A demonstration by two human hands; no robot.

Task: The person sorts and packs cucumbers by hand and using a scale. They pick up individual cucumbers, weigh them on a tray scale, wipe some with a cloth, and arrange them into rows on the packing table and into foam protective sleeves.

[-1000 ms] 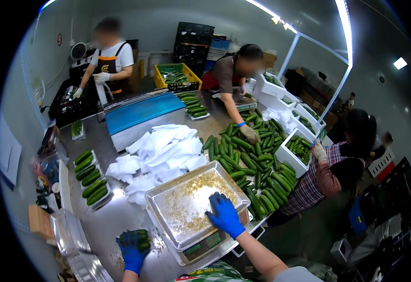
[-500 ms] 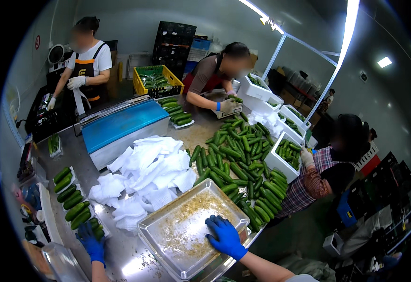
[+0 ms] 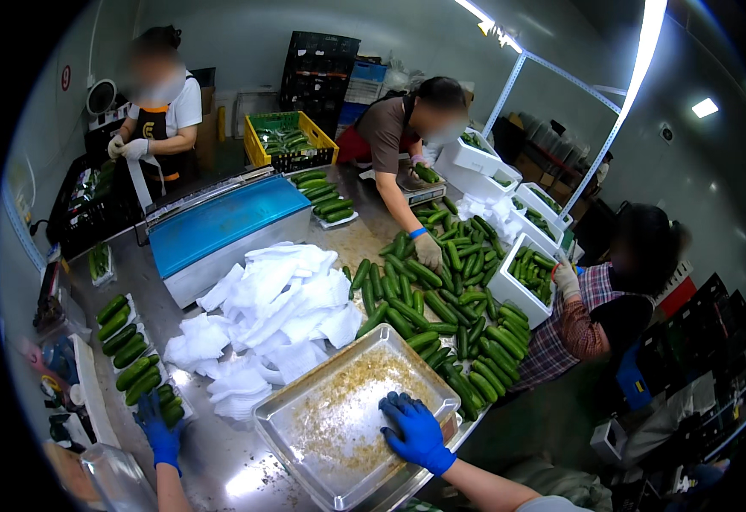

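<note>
**On the steel table: a hand in the crumb-strewn tray**

Near the table's front edge, the right hand [image 3: 416,431] in a blue glove lies flat, fingers spread and released, on the metal tray [image 3: 281,420]. To wipe well, I judge it should keep the palm low and steady. The tray is shallow, rectangular, shiny, sprinkled with pale crumbs. The left hand [image 3: 158,433], also gloved, rests open beside packed cucumbers [image 3: 138,374]. White foam sheets [image 3: 275,311] lie behind the tray.
</note>
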